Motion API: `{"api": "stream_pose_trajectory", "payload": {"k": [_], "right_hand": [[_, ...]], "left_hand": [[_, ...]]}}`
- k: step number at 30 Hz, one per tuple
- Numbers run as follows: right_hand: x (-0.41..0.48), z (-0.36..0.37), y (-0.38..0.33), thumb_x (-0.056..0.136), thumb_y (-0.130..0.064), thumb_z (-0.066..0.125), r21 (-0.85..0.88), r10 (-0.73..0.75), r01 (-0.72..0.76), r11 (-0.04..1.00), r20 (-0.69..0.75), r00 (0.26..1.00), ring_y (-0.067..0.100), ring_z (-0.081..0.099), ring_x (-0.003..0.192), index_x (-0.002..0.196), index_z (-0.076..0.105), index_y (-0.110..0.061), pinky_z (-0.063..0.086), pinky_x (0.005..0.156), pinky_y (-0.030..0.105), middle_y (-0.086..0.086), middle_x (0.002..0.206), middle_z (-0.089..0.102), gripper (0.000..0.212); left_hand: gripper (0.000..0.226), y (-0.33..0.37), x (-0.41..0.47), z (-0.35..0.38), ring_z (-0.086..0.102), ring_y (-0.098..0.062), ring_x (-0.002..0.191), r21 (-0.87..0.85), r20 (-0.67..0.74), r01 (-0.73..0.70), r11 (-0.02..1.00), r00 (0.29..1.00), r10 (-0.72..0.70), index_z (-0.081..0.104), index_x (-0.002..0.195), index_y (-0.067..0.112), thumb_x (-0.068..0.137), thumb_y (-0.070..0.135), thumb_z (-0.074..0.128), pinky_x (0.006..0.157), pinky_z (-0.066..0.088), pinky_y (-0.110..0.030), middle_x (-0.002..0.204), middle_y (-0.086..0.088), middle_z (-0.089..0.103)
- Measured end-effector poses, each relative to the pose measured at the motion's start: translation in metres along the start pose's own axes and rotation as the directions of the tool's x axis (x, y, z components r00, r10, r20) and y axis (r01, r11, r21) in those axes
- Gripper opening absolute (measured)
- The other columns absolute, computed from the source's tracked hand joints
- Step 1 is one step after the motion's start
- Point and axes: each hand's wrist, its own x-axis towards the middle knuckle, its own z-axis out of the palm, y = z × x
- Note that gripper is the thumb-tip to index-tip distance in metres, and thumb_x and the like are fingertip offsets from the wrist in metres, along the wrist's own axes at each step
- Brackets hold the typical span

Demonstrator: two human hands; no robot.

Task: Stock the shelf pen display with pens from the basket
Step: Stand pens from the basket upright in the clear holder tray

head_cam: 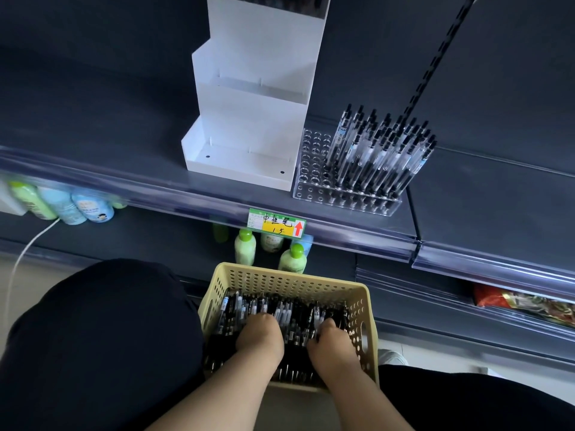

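A cream perforated basket sits low in front of me, full of black and clear pens. Both my hands are down inside it. My left hand has its fingers curled into the pile around pens. At the basket's right side, my right hand does the same. The fingertips of both are buried among the pens. On the shelf above stands a clear pen display rack with rows of holes. Its right part holds several upright pens, while the left holes are bare.
A white tiered display stand stands left of the rack on the dark shelf. A price label hangs on the shelf's clear front rail. Green-capped bottles stand on the lower shelf behind the basket. My dark-clothed knees flank the basket.
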Motion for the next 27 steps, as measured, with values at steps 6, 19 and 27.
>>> {"api": "stream_pose_trajectory", "payload": {"k": [6,19,27], "right_hand": [[0.0,-0.001,-0.004,0.092,-0.019,0.047,0.04,-0.03,0.031,0.999,-0.024,0.999,0.017,0.057,0.072,0.115,0.044,-0.009,0.044,0.051,0.024,0.002,0.087,0.055,0.025],[-0.029,-0.032,-0.033,0.09,-0.014,0.048,0.285,-0.175,0.239,0.928,-0.23,0.957,0.02,0.058,0.068,0.101,0.04,-0.014,0.045,0.056,0.032,0.005,0.086,0.059,0.013],[-0.056,-0.077,-0.06,0.095,-0.024,0.045,0.184,-0.314,0.454,0.872,-0.502,0.806,0.019,0.056,0.077,0.097,0.052,-0.011,0.039,0.063,0.026,0.004,0.09,0.059,0.015]], "left_hand": [[0.031,-0.001,-0.004,-0.003,0.058,-0.023,0.107,-0.246,-0.046,0.004,0.969,0.999,-0.016,0.046,0.124,0.008,0.093,0.008,0.047,0.083,0.051,-0.033,0.123,-0.007,0.052],[0.022,0.003,-0.038,-0.031,0.061,-0.019,0.101,-0.512,-0.382,-0.45,0.732,0.882,0.275,0.058,0.113,0.022,0.091,0.021,0.055,0.083,0.047,-0.025,0.108,0.004,0.067],[0.018,0.003,-0.071,-0.085,0.059,-0.011,0.089,-0.519,-0.625,-0.634,0.573,0.739,0.252,0.057,0.105,0.018,0.088,0.019,0.06,0.073,0.04,-0.017,0.096,0.006,0.063]]}}
